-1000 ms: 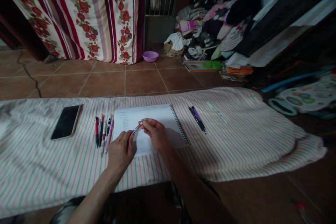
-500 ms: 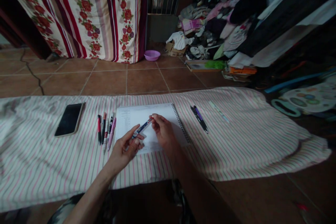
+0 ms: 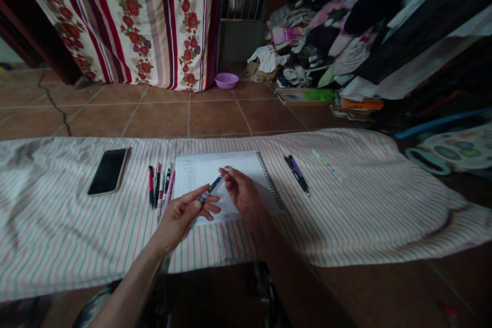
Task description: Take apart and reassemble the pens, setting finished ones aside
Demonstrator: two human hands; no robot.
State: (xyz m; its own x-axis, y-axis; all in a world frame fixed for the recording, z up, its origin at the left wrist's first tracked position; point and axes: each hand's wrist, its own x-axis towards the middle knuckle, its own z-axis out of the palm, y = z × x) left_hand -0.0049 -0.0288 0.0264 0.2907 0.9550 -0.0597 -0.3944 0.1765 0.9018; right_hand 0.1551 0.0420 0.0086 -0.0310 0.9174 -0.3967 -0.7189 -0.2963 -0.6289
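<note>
A dark blue patterned pen (image 3: 212, 188) is held tilted above an open spiral notebook (image 3: 230, 159). Thumb and index finger of my left hand (image 3: 187, 211) pinch its lower end, while the other fingers of that hand are stretched out. At the pen's upper end, the fingertips of my right hand (image 3: 243, 192) are closed on the tip. Left of the notebook lie several pens, among them a red and black pen (image 3: 150, 187) and a pink pen (image 3: 169, 190). To its right, a purple pen (image 3: 295, 168) lies against a black pen (image 3: 298, 177).
A phone (image 3: 109, 171) lies at the left on the striped cloth (image 3: 369, 215). Farther right is a pale, thin stick-like item (image 3: 326, 163). Beyond the cloth stand a purple basin (image 3: 226, 80), a floral curtain (image 3: 154, 25) and a heap of clothes (image 3: 323, 36).
The view has shifted slightly, so most things sit a little farther right. My left hand's lower fingers have spread more beneath the pen; both hands still hold it.
</note>
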